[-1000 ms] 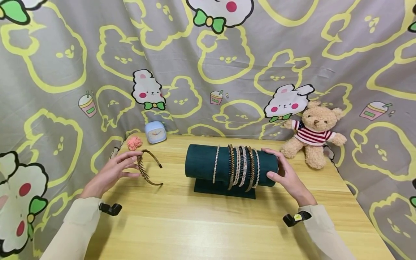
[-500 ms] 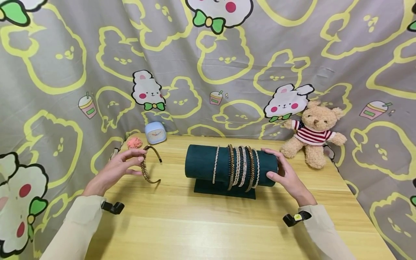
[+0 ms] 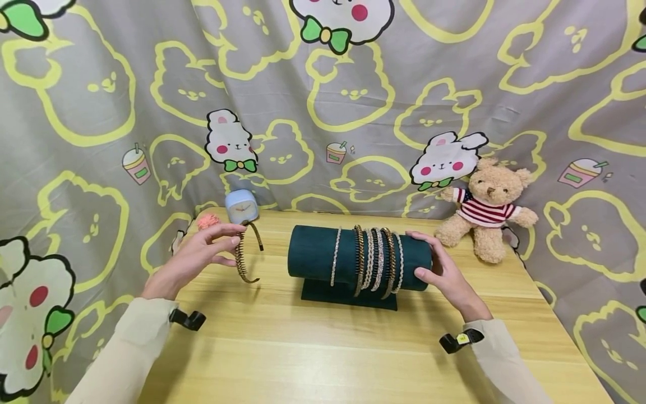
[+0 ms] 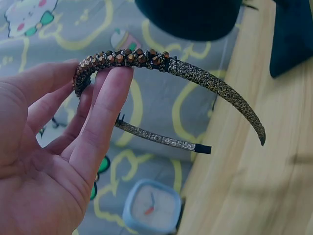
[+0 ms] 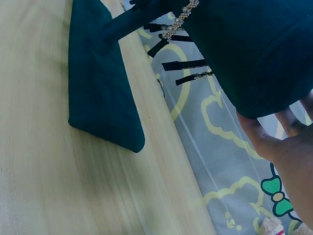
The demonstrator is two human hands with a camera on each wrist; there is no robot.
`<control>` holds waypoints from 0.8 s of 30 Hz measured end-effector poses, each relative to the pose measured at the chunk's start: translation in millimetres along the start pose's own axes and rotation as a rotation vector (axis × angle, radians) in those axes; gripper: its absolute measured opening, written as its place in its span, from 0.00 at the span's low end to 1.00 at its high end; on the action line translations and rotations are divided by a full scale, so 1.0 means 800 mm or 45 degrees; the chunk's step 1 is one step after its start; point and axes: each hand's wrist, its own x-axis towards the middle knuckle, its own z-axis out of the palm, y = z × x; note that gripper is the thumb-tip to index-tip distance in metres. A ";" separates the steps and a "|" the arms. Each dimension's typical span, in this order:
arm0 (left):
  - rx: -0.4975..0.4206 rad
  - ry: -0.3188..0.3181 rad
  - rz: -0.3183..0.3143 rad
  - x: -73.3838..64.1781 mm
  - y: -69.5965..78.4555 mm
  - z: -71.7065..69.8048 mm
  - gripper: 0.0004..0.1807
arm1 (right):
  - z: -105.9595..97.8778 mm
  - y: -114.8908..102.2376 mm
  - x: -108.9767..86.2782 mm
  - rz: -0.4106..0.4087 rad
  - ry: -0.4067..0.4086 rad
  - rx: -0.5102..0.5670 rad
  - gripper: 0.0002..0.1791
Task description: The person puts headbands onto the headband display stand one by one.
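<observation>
My left hand [image 3: 202, 255] pinches a bronze beaded headband [image 4: 122, 58] between thumb and fingers at its beaded middle. Its glittery arms point right, toward the stand, and small comb teeth line the inner side. A dark green velvet headband stand [image 3: 318, 252], a horizontal roll on a flat base, stands to the right of it. Several beaded headbands [image 3: 378, 261] sit around the roll's right half, while one thin silvery headband [image 3: 335, 255] sits apart farther left. My right hand [image 3: 444, 275] grips the roll's right end, with the thumb in front and the fingers behind.
A blue alarm clock [image 3: 242, 205] and a pink fluffy ball [image 3: 208, 220] rest at the table's back left. A teddy bear [image 3: 487, 210] in a striped shirt leans at the back right. Patterned curtain [image 3: 282, 84] surrounds the wooden table [image 3: 323, 359].
My left hand has moved right and slightly up with the headband, closer to the stand, and now overlaps the view just below the clock. The right hand and stand have stayed put.
</observation>
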 end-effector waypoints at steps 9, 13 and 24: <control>-0.030 -0.083 0.051 0.013 0.030 0.031 0.26 | 0.001 -0.005 -0.001 0.003 -0.004 0.005 0.39; -0.057 -0.121 0.056 0.014 0.038 0.044 0.26 | 0.002 -0.005 -0.001 0.003 -0.009 0.007 0.39; -0.093 -0.185 0.048 0.027 0.060 0.076 0.27 | 0.002 -0.006 -0.002 0.014 -0.003 -0.008 0.39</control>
